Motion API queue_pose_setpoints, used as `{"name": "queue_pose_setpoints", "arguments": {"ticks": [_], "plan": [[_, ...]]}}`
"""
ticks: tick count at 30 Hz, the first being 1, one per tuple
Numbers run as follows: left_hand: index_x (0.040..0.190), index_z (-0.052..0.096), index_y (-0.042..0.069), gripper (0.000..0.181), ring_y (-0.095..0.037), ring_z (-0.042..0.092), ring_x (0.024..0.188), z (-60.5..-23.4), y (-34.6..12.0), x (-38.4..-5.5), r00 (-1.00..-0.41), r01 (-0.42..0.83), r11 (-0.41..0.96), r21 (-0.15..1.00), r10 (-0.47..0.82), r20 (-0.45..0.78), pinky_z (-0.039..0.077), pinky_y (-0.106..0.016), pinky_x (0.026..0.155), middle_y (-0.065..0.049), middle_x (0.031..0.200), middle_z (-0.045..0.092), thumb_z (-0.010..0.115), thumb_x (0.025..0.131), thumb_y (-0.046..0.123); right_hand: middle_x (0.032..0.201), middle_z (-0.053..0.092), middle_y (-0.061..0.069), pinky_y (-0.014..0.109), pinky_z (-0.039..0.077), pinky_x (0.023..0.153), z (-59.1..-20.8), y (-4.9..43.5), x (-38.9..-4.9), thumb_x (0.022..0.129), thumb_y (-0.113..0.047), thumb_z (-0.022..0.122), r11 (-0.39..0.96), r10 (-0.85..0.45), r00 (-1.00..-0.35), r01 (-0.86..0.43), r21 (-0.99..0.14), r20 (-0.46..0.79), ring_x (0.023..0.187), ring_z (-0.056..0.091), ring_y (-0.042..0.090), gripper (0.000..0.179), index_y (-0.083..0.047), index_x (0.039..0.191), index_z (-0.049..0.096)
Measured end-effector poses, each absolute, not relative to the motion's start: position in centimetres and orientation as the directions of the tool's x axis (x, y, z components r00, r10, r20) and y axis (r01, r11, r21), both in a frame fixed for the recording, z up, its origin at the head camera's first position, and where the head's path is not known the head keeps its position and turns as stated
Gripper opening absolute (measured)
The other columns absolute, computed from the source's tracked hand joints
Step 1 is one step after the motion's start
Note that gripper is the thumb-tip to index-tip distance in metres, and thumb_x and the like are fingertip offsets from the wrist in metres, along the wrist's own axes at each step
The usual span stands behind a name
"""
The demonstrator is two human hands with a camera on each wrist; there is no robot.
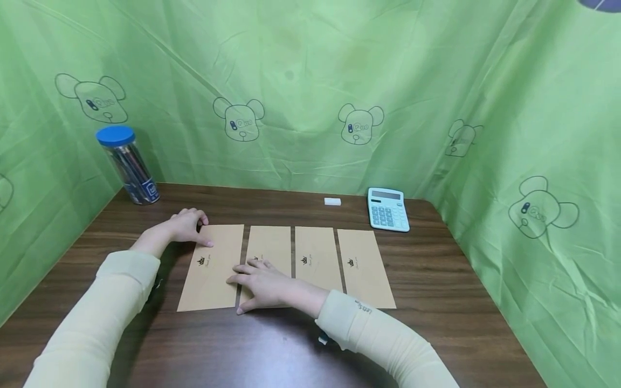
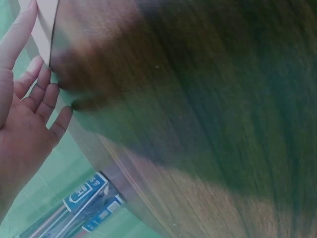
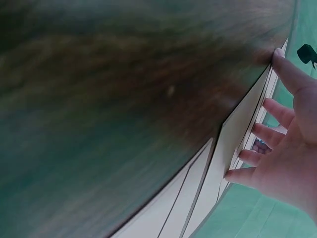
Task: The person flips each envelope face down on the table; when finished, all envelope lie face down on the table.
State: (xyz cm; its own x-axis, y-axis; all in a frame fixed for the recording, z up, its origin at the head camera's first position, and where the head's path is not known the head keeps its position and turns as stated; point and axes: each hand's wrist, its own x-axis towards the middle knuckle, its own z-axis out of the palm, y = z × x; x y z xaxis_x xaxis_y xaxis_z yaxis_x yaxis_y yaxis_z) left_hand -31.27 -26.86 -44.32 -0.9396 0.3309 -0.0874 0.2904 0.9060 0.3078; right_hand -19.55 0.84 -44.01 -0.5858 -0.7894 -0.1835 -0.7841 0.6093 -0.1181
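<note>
I am resting my left hand (image 1: 186, 225) at the far-left corner of the leftmost envelope (image 1: 215, 275), thumb and fingers apart, and my right hand (image 1: 266, 283) is lying across the second envelope (image 1: 269, 240), fingers spread and reaching onto its neighbour, seemingly keeping that paper flat and straight between them. The third envelope (image 1: 317, 258) and fourth envelope (image 1: 366, 269) are continuing the row along the tabletop's (image 1: 436, 312) far edge, narrow gaps probably keeping them separate, while the jar (image 1: 128, 164), by the far-left corner, and the calculator (image 1: 388, 210), towards the far-right, are presumably staying clear of my arms.
</note>
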Motion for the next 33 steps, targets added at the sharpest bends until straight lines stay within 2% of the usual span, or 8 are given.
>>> {"name": "queue_pose_setpoints", "arguments": {"ticks": [4,8,11,13,17,23,28,33], "plan": [[0.098,0.054,0.002,0.067,-0.036,0.045,0.096,-44.4,-27.1,-31.3,-0.938,0.287,0.905,0.315,0.332,-0.098,0.037,-0.05,0.075,-0.015,0.099,0.055,0.08,0.064,0.055,0.154,0.027,-0.008,0.052,0.023,0.112,-43.9,0.7,-19.4,0.08,-0.062,0.061,0.619,-0.781,-0.593,-0.776,-0.12,-0.195,0.143,0.021,0.027,0.071,-0.036,0.142,0.038],[0.099,0.05,0.0,0.063,-0.028,0.049,0.084,-44.4,-27.6,-31.7,-0.931,0.279,0.871,0.403,0.349,-0.109,0.04,-0.04,0.073,-0.012,0.089,0.055,0.081,0.068,0.045,0.153,0.028,-0.008,0.052,0.023,0.112,-43.9,0.7,-19.3,0.08,-0.061,0.061,0.623,-0.779,-0.596,-0.772,-0.129,-0.197,0.143,0.021,0.026,0.07,-0.037,0.142,0.039],[0.104,0.052,-0.003,0.048,-0.024,0.054,0.082,-44.0,-27.9,-31.9,-0.909,0.313,0.809,0.497,0.407,-0.089,0.044,-0.038,0.074,-0.012,0.089,0.059,0.077,0.077,0.026,0.153,0.028,-0.007,0.054,0.023,0.111,-43.9,0.7,-19.3,0.08,-0.061,0.062,0.619,-0.783,-0.593,-0.772,-0.145,-0.188,0.142,0.021,0.027,0.07,-0.036,0.141,0.039],[0.109,0.054,-0.004,0.032,-0.027,0.057,0.089,-43.5,-28.1,-31.8,-0.892,0.34,0.768,0.542,0.447,-0.074,0.045,-0.042,0.078,-0.014,0.096,0.062,0.068,0.083,0.007,0.153,0.028,-0.006,0.055,0.023,0.111,-44.0,0.7,-19.4,0.08,-0.061,0.062,0.615,-0.787,-0.59,-0.773,-0.155,-0.179,0.142,0.022,0.028,0.07,-0.035,0.141,0.04],[0.119,0.057,-0.001,0.04,-0.034,0.059,0.099,-42.8,-28.4,-31.6,-0.862,0.395,0.716,0.576,0.506,-0.038,0.046,-0.051,0.084,-0.013,0.101,0.065,0.055,0.081,-0.014,0.152,0.029,-0.003,0.055,0.024,0.11,-44.0,0.8,-19.5,0.08,-0.06,0.063,0.609,-0.793,-0.587,-0.774,-0.172,-0.164,0.141,0.023,0.029,0.072,-0.033,0.141,0.039],[0.121,0.061,0.005,0.037,-0.033,0.058,0.104,-42.0,-28.8,-31.8,-0.866,0.42,0.716,0.557,0.5,0.009,0.045,-0.053,0.089,-0.011,0.11,0.066,0.067,0.085,0.003,0.15,0.032,-0.004,0.056,0.026,0.109,-43.9,0.6,-19.3,0.079,-0.063,0.062,0.614,-0.788,-0.602,-0.758,-0.22,-0.128,0.139,0.027,0.029,0.081,-0.034,0.146,0.029],[0.116,0.064,0.007,0.029,-0.029,0.059,0.103,-40.9,-28.7,-31.9,-0.88,0.401,0.729,0.554,0.475,0.011,0.044,-0.051,0.09,-0.006,0.103,0.067,0.067,0.087,0.014,0.149,0.035,-0.002,0.058,0.026,0.108,-43.7,0.2,-19.1,0.076,-0.066,0.062,0.618,-0.774,-0.63,-0.731,-0.288,-0.064,0.137,0.031,0.027,0.093,-0.036,0.15,0.013],[0.11,0.064,0.006,0.025,-0.023,0.059,0.096,-39.7,-28.2,-32.1,-0.878,0.418,0.721,0.553,0.477,0.041,0.045,-0.046,0.087,-0.005,0.097,0.066,0.066,0.089,0.02,0.139,0.045,-0.003,0.048,0.037,0.103,-43.1,-0.3,-19.1,0.074,-0.063,0.067,0.597,-0.766,-0.643,-0.721,-0.351,0.02,0.121,0.048,0.014,0.106,-0.039,0.15,-0.004]]}}
